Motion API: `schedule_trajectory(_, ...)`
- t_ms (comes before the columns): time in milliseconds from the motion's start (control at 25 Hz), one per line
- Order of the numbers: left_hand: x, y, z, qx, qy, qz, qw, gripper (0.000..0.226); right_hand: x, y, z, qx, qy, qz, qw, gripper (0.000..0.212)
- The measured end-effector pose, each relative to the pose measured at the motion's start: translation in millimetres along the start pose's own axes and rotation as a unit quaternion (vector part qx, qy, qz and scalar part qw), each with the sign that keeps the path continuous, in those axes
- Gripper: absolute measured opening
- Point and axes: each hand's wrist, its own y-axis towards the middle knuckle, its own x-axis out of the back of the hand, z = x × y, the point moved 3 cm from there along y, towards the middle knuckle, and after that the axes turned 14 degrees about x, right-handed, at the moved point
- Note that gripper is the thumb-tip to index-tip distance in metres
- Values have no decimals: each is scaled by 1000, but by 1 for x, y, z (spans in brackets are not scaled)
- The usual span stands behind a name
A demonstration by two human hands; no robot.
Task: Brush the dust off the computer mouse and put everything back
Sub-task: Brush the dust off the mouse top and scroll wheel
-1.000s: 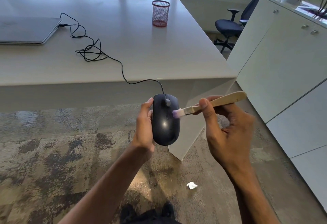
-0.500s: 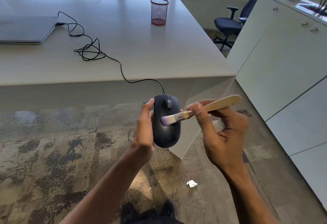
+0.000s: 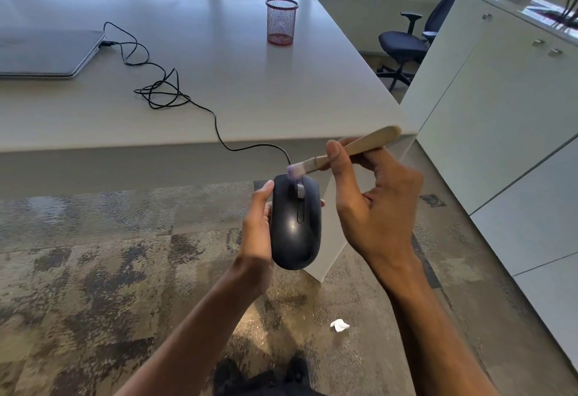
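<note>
A black wired computer mouse (image 3: 295, 226) with a grey scroll wheel is held up in the air, in front of the desk edge. My left hand (image 3: 258, 230) grips its left side, thumb along the edge, fingers hidden behind it. My right hand (image 3: 372, 205) pinches a small wooden-handled brush (image 3: 350, 148). The brush's pale purple bristles touch the mouse's front tip, just above the scroll wheel. The mouse's black cable (image 3: 162, 92) runs over the white desk (image 3: 219, 76) to a closed grey laptop (image 3: 47, 51) at the far left.
A red mesh pen cup (image 3: 281, 22) stands at the back of the desk. White cabinets (image 3: 500, 114) line the right side, with an office chair (image 3: 403, 42) beyond. A crumpled white scrap (image 3: 339, 325) lies on the patterned carpet near my shoes.
The brush has moved from the mouse's right side across its top to the front tip. My right hand rose with it. My left hand keeps the same hold on the mouse.
</note>
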Motion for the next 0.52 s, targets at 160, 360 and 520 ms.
schedule_trajectory(160, 2, 1, -1, -4, -15, 21, 1000, 55, -4, -2, -3, -20, 13, 27, 999, 21)
schedule_trajectory(360, 0, 1, 2, 3, -17, 26, 1000, 54, -2, 1, -2, -26, 31, -13, 999, 18)
schedule_trajectory(520, 2, 0, 1, -7, -1, 23, 1000, 53, -6, -3, -1, -33, 47, 21, 998, 12)
